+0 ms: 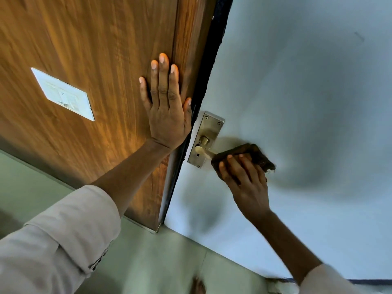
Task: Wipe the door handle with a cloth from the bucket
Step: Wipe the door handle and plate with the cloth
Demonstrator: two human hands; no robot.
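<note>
A brass lever door handle [201, 150] on a metal backplate [209, 128] sits at the left edge of a pale blue-grey door [297, 92]. My right hand [244, 179] holds a dark brown cloth [252, 154] wrapped over the outer end of the lever, hiding that end. My left hand [166, 107] lies flat with fingers spread against a wood-grain panel [84, 60], just left of the handle. The bucket is not in view.
A white rectangular plate [63, 94] is fixed on the wood panel. A black strip [210, 66] runs between the wood panel and the door. Pale green floor [148, 262] lies below, with a foot [198, 286] at the bottom edge.
</note>
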